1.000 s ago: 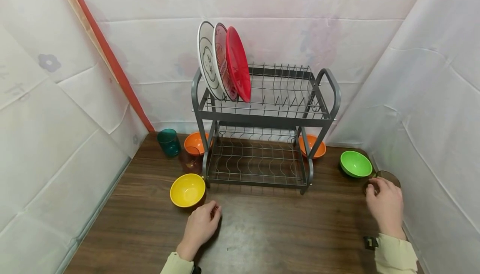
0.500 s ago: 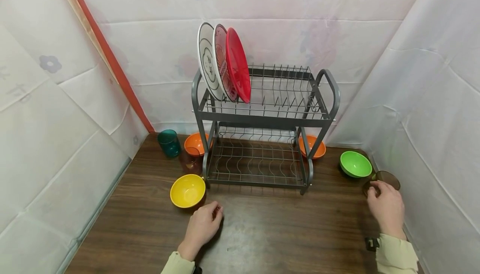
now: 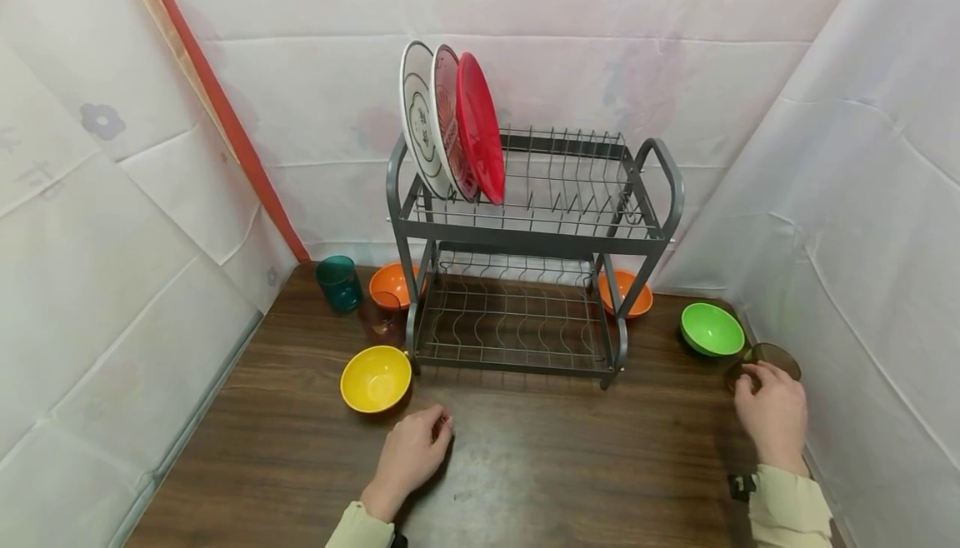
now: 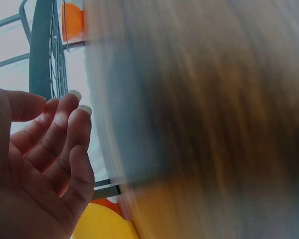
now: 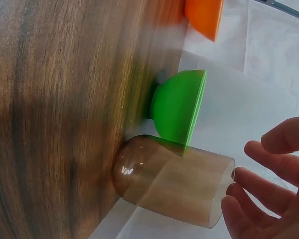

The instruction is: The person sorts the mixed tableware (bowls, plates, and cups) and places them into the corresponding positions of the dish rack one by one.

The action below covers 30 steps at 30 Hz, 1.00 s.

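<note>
My left hand [image 3: 412, 452] rests over the table front of the yellow bowl [image 3: 376, 379], fingers loosely curled. In the left wrist view the palm and fingers [image 4: 57, 149] show nothing between them. On the far right, my right hand [image 3: 774, 415] is at a see-through brown cup [image 5: 174, 179] standing upright on the table. Its fingertips are right at the cup's rim, while the thumb stays apart from it. Beside that cup sits a green bowl [image 3: 712, 330].
A two-tier dish rack [image 3: 528, 241] stands mid-table, a red plate [image 3: 481, 127] and two patterned plates upright at its upper left. Orange bowls [image 3: 393, 285] flank it. A teal cup [image 3: 339, 283] and a see-through reddish cup [image 3: 382, 323] stand left. White cloth [image 3: 847, 198] hangs close on the right.
My left hand has drifted slightly right, away from the yellow bowl. The right hand stays almost still at the brown cup's rim.
</note>
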### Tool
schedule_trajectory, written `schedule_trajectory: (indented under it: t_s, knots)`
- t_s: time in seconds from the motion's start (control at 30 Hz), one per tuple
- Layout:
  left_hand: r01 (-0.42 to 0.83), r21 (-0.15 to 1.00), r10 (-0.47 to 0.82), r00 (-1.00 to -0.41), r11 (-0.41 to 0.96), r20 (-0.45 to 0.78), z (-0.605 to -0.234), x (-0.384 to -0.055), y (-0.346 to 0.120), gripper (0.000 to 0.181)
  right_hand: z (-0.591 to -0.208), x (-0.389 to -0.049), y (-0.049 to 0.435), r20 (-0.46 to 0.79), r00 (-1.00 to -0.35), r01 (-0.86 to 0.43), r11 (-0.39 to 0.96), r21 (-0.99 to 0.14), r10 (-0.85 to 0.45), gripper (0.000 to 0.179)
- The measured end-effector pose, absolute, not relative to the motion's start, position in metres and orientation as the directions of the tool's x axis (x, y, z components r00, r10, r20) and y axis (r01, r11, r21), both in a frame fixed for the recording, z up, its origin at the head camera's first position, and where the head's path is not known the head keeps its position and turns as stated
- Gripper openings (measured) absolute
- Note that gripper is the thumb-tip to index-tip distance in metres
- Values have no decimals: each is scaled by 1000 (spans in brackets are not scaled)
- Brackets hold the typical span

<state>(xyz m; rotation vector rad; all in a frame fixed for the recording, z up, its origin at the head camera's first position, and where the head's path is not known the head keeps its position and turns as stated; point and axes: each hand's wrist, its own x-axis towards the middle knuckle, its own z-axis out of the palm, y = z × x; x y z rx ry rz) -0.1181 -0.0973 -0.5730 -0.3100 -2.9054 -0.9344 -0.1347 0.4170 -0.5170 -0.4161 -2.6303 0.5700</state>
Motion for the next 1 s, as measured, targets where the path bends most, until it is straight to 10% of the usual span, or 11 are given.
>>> schedule_trajectory:
  t_s: [1.0]
  knots:
    - [235,811,378,-926,536,19,-568,-105,-67,17,-518,-137,429,173,-914,278,876,-393,368,33]
